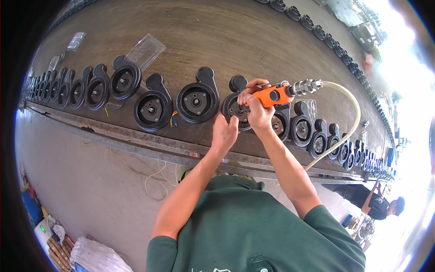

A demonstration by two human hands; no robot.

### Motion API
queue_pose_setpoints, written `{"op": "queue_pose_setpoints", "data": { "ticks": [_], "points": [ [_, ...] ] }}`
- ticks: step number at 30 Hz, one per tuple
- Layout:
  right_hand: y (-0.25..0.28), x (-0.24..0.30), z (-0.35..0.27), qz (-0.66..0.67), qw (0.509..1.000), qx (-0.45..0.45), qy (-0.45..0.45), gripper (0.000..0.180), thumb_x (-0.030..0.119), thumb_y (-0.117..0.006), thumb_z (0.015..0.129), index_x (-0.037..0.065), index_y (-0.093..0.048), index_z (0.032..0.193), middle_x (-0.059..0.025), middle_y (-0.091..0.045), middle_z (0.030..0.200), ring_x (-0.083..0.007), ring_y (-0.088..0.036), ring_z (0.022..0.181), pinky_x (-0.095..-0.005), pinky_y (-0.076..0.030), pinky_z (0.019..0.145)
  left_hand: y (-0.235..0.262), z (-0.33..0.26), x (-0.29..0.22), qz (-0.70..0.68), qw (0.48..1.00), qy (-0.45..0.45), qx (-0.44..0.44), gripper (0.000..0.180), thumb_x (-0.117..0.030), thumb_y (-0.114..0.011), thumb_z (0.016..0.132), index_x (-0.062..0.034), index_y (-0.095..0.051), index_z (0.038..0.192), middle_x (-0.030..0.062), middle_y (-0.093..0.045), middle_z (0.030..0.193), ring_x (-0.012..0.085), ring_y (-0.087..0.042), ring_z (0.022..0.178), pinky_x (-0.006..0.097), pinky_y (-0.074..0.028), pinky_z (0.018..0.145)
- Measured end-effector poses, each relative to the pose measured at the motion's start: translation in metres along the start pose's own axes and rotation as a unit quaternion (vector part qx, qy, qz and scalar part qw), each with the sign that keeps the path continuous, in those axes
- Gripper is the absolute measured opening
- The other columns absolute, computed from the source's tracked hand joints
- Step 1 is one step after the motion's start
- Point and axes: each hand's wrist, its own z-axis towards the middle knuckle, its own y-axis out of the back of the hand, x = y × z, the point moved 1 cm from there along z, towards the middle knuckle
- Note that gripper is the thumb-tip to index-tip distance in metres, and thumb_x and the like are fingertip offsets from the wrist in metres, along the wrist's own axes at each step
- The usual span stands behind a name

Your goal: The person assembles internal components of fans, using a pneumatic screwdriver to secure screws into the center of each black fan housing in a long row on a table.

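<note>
My right hand (pixel 258 106) is closed round an orange air tool (pixel 276 95), a handheld pneumatic driver with a metal coupling and a clear hose (pixel 358 104) on its end. The tool's tip is over a black round housing (pixel 237 85) with a rounded lobe on top; my hand and the tool hide part of it. My left hand (pixel 225 133) grips the near left rim of the same housing, its thumb toward the middle. Just left stands another such housing (pixel 197 102), with a metal plate and a central shaft inside.
Similar black housings (pixel 153 109) line the bench edge (pixel 136 141) both ways, and another row (pixel 319 31) runs along the far side. Clear plastic pieces (pixel 147 51) lie on the brown bench (pixel 195 31). Short coloured wires (pixel 173 119) stick out. Another person (pixel 385 206) is at the right.
</note>
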Motion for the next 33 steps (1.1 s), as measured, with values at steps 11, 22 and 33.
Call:
{"op": "queue_pose_setpoints", "data": {
  "ticks": [11, 22, 33],
  "points": [
    [-0.008, -0.007, -0.002, -0.086, 0.993, 0.072, -0.028, 0.023, -0.008, -0.05, 0.085, 0.004, -0.05, 0.104, -0.0053, -0.055, 0.079, -0.0144, -0.055, 0.071, -0.0316, -0.05, 0.069, -0.005, 0.002, 0.004, 0.017, 1.0, 0.006, -0.017, 0.046, -0.019, -0.057, 0.091, 0.008, -0.055, 0.129, 0.0267, -0.067, 0.111, 0.0366, -0.066, 0.102, 0.041, -0.052, 0.088],
    [-0.006, -0.015, -0.002, -0.078, 0.994, 0.071, -0.011, 0.023, -0.006, -0.051, 0.086, 0.003, -0.05, 0.106, -0.0049, -0.055, 0.081, -0.0142, -0.055, 0.071, -0.0316, -0.05, 0.069, -0.011, 0.006, 0.021, 0.156, 0.982, -0.05, -0.09, 0.046, -0.021, -0.061, 0.094, 0.0144, -0.053, 0.122, 0.0186, -0.07, 0.083, 0.0205, -0.071, 0.073, 0.033, -0.055, 0.061],
    [-0.003, -0.01, -0.007, -0.06, 0.997, 0.037, 0.02, 0.027, -0.003, -0.054, 0.088, 0.0, -0.051, 0.114, -0.0049, -0.055, 0.082, -0.0133, -0.052, 0.07, -0.0321, -0.05, 0.07, -0.008, 0.005, 0.011, 0.107, 0.991, -0.054, -0.068, 0.049, -0.014, -0.054, 0.091, 0.0112, -0.05, 0.133, 0.0202, -0.07, 0.085, 0.0252, -0.072, 0.07, 0.038, -0.058, 0.063]
  ]
}}
